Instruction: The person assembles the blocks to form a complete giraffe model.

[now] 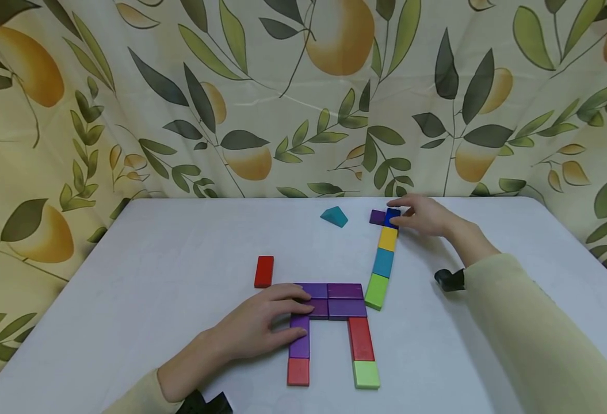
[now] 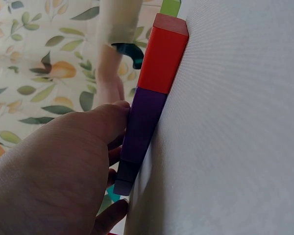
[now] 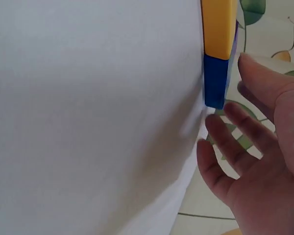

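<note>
My left hand (image 1: 259, 322) rests its fingertips on the purple blocks (image 1: 317, 309) at the left of a flat block figure, the thumb lying on a purple leg block (image 1: 299, 339). A red block (image 2: 161, 58) adjoins that leg block in the left wrist view. Around the far end of a blue block (image 1: 392, 216), my right hand (image 1: 427, 215) has its fingers loosely bent. In the right wrist view its thumb stands apart from the blue block (image 3: 216, 81), fingertips close to its end. A small purple block (image 1: 377, 217) sits left of the blue one.
A yellow block (image 1: 388, 238), teal block (image 1: 383, 263) and green block (image 1: 377, 291) run from the blue one to the figure. The right leg has a red block (image 1: 361, 339) and light green block (image 1: 367, 374). A loose red block (image 1: 264, 271) and teal angular block (image 1: 335, 216) lie apart.
</note>
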A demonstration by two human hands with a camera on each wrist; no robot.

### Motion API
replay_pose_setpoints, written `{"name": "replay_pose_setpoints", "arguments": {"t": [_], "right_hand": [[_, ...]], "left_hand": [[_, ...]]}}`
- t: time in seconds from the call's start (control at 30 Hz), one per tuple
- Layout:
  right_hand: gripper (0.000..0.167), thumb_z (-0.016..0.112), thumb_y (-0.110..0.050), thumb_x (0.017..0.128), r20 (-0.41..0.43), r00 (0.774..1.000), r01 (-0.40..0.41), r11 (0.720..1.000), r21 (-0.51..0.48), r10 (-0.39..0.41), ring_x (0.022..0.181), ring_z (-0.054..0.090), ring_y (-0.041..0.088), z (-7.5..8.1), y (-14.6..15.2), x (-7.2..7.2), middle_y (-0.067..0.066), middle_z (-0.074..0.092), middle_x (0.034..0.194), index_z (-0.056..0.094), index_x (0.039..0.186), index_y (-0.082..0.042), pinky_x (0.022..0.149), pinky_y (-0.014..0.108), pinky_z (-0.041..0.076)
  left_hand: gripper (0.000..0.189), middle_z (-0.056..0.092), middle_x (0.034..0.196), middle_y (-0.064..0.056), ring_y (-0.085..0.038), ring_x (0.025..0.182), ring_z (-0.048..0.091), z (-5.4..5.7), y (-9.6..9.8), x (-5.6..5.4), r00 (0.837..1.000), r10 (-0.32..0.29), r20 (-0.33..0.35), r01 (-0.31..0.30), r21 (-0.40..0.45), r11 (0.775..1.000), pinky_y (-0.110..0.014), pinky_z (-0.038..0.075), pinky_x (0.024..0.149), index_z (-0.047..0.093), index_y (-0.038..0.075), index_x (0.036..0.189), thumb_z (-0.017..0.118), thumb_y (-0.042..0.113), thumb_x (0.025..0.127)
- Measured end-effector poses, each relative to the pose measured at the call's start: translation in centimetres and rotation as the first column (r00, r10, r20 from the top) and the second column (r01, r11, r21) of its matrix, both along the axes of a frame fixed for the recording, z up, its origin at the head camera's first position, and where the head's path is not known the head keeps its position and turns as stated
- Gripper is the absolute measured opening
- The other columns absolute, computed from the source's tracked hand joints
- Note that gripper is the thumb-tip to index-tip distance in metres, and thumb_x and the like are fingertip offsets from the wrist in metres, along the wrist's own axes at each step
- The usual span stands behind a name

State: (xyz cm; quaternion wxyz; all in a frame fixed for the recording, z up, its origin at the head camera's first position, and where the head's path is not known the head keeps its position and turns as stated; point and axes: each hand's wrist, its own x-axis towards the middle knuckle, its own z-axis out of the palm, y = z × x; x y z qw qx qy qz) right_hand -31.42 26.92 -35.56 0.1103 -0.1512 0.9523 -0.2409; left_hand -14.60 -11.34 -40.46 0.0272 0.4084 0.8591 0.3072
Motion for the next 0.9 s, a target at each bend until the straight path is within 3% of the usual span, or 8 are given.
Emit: {"name": "replay_pose_setpoints", "arguments": {"t": [0.17,0.33,0.9], "right_hand": [[0.053,0.065,-0.022,0.100,-0.042,0.999,-0.012,1.000,-0.001,0.012,0.125,0.046,0.048,0.2,-0.8,-0.2,0.027,0.047,0.141,0.051,0.144,0.002,0.101,0.062,0.043],[0.048,0.067,-0.020,0.099,-0.022,1.000,-0.016,1.000,0.011,0.016,0.131,0.041,0.048,0.2,-1.9,-0.3,0.028,0.049,0.142,0.056,0.141,-0.001,0.108,0.064,0.035],[0.038,0.066,-0.013,0.098,-0.089,0.996,0.010,1.000,-0.003,-0.010,0.126,0.045,0.045,0.0,-3.1,-0.6,0.026,0.056,0.134,0.063,0.134,-0.001,0.105,0.060,0.040]], "left_hand": [[0.036,0.055,0.139,0.007,-0.010,0.135,0.044,0.0,0.0,0.0,1.000,0.000,-0.003,0.000,-0.001,1.000,-0.032,0.041,0.110,0.071,0.017,0.128,0.074,0.028,0.094],[0.036,0.055,0.139,0.007,-0.010,0.135,0.044,0.0,-0.1,0.0,1.000,-0.001,0.000,0.001,-0.003,1.000,-0.032,0.041,0.110,0.071,0.017,0.128,0.074,0.028,0.094],[0.036,0.056,0.138,0.007,-0.010,0.134,0.044,-0.1,0.0,-0.1,1.000,-0.012,-0.014,0.012,0.005,1.000,-0.031,0.040,0.110,0.071,0.016,0.128,0.074,0.027,0.094]]}}
